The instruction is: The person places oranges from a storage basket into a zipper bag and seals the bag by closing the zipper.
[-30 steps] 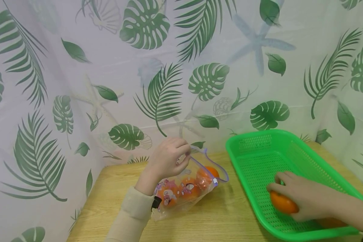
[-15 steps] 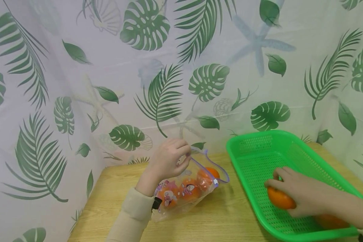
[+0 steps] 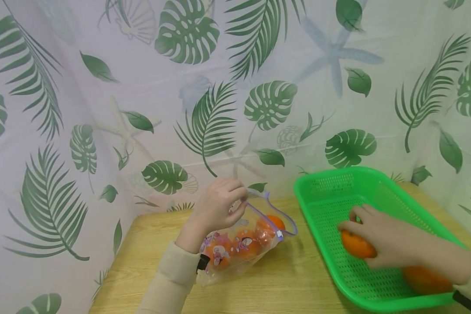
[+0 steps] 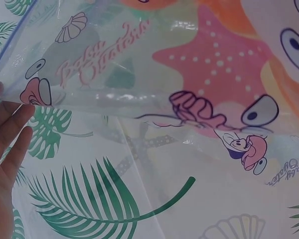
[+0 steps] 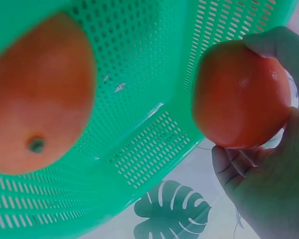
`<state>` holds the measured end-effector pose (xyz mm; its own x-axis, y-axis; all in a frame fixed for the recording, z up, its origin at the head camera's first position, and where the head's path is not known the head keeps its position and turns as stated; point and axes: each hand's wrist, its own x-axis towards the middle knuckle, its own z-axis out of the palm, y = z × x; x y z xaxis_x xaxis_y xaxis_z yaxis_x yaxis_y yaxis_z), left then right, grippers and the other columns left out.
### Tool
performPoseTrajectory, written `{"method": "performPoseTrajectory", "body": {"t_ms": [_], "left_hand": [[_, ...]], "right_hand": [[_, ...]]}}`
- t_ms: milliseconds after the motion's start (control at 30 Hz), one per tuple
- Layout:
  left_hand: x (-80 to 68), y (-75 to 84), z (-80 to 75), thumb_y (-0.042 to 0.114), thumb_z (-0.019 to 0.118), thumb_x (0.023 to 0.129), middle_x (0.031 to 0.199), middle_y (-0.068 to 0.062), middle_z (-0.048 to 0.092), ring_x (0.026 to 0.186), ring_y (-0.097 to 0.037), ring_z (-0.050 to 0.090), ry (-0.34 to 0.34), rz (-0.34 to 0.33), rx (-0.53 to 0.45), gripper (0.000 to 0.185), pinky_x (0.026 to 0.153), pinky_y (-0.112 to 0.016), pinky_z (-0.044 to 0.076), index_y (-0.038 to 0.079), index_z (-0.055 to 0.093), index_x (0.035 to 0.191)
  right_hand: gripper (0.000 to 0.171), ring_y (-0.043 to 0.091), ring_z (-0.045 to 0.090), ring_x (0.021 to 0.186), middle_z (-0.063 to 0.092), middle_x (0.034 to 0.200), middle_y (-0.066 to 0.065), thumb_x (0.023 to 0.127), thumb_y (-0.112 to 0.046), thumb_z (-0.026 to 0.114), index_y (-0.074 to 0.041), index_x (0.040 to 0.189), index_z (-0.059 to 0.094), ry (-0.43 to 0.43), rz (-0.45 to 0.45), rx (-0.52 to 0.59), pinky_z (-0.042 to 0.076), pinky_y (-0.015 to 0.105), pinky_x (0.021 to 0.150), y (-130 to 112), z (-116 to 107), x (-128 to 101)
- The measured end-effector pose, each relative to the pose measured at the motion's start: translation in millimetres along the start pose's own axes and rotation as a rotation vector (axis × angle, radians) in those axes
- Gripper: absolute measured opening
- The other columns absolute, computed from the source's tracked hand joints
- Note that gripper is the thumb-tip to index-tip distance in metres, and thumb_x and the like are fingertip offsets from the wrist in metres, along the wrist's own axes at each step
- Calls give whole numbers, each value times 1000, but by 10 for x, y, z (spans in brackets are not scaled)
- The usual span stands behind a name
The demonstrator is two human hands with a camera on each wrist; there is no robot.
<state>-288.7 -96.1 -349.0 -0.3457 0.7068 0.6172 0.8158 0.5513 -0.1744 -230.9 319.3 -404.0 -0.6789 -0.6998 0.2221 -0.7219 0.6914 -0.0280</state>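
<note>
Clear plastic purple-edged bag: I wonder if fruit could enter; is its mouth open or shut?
Open: on the bag, the purple zip edges stand apart, and the left hand grips the rim.

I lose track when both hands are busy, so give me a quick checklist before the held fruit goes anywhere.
1. Right hand grips the held fruit: ok, thumb and fingers are round it.
2. Left hand holds the bag: ok, by its upper edge.
3. Bag mouth open: ok, the zip edges stand apart.
4. Held fruit at the bag mouth: not ok, it is over the basket.
5. Basket emptied of other fruit: not ok, some lies near the right forearm.
6. Enough room beside the bagged fruits: cannot tell.
</note>
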Motion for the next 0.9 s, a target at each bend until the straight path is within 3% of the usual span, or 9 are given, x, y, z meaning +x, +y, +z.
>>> {"method": "performPoseTrajectory", "body": {"t_ms": [500,900], "left_hand": [[8,11,-4,12,75,88,89,4,70,84,-17,66,6,1,0,8,80,-32,55,16,69,88],[0,7,1,13,73,89,89,5,70,82,-16,66,5,3,2,6,78,-32,55,16,69,88]], "right_hand": [[78,12,51,96,56,117,1,59,-21,95,-22,131,66,39,51,18,51,25,68,20,-139,160],[75,14,51,99,55,117,2,61,-23,94,-23,131,67,87,38,0,52,26,67,37,-155,256]]}}
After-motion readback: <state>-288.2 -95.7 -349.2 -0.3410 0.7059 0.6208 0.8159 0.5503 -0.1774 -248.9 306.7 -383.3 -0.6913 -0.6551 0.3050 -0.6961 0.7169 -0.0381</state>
